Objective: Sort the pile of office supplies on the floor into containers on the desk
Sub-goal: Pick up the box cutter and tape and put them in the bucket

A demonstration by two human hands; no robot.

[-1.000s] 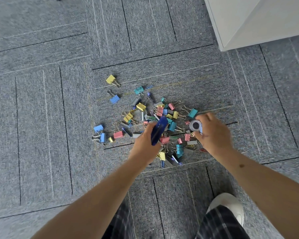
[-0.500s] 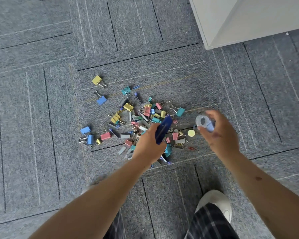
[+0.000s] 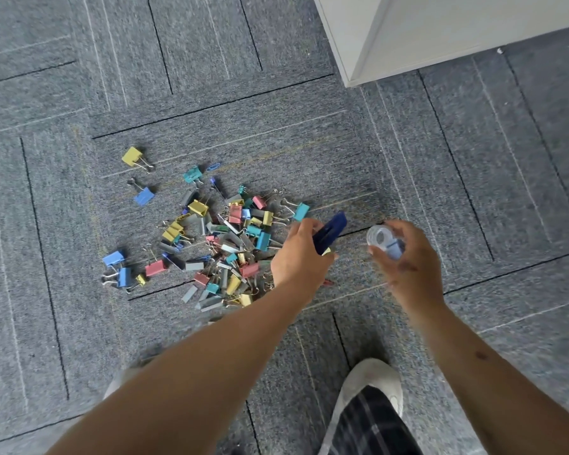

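A pile of coloured binder clips (image 3: 225, 239), staple strips and paper clips lies on the grey carpet. My left hand (image 3: 301, 259) hovers over the pile's right edge and grips a dark blue stapler (image 3: 329, 232), whose end points up and to the right. My right hand (image 3: 408, 261), further right and above bare carpet, holds a small clear tape dispenser (image 3: 384, 239) with a blue part. Loose clips lie apart from the pile: a yellow clip (image 3: 132, 156) and a blue clip (image 3: 143, 196) at the upper left.
The white corner of a desk or cabinet (image 3: 352, 37) stands at the upper right. My white shoe (image 3: 370, 377) and a plaid trouser leg are at the bottom, just below the hands. Grey carpet tiles surround the pile.
Both hands have lifted off the pile and shifted right, the left with the stapler, the right with the tape dispenser. The view has moved so the pile sits further left.
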